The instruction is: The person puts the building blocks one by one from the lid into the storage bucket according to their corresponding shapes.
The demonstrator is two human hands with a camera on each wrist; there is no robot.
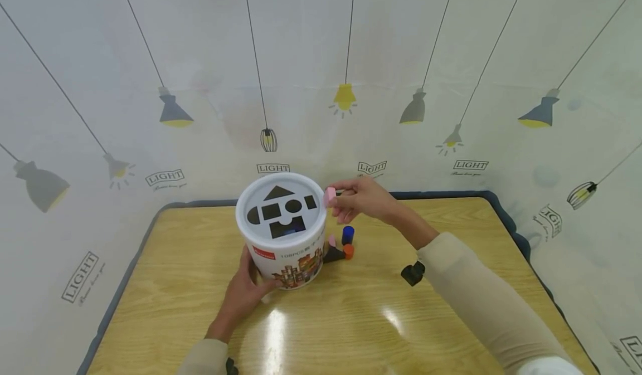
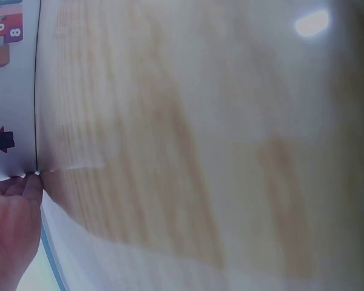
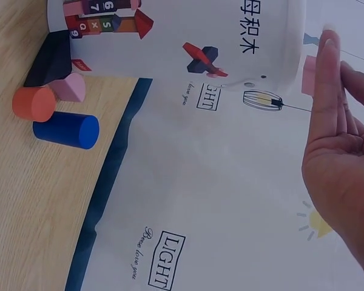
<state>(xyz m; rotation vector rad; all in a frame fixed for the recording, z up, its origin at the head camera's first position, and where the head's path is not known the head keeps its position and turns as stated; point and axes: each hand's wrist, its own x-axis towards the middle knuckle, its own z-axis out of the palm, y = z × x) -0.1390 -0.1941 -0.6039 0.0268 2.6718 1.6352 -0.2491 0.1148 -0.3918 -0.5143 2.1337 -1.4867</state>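
A white bucket [image 1: 288, 258] with a shape-sorter lid [image 1: 256, 196] stands on the table, holes of several shapes cut in its top. My left hand [image 1: 247, 286] holds its lower left side, thumb across the front; in the left wrist view this hand [image 2: 15, 224] shows at the bucket's edge. My right hand [image 1: 368, 199] pinches a pink block [image 1: 329, 196] beside the lid's right rim. To the bucket's right sit a blue cylinder [image 3: 67, 129], an orange cylinder [image 3: 33, 104], a pink piece with a rounded side [image 3: 71, 86] and a dark block [image 3: 50, 60].
The wooden table [image 1: 175, 263] ends in a dark blue edge band [image 1: 431, 195] close behind the bucket. White cloth [image 1: 301, 29] printed with lamps rises around the back and sides. A black wrist camera [image 1: 413, 273] hangs at the right forearm.
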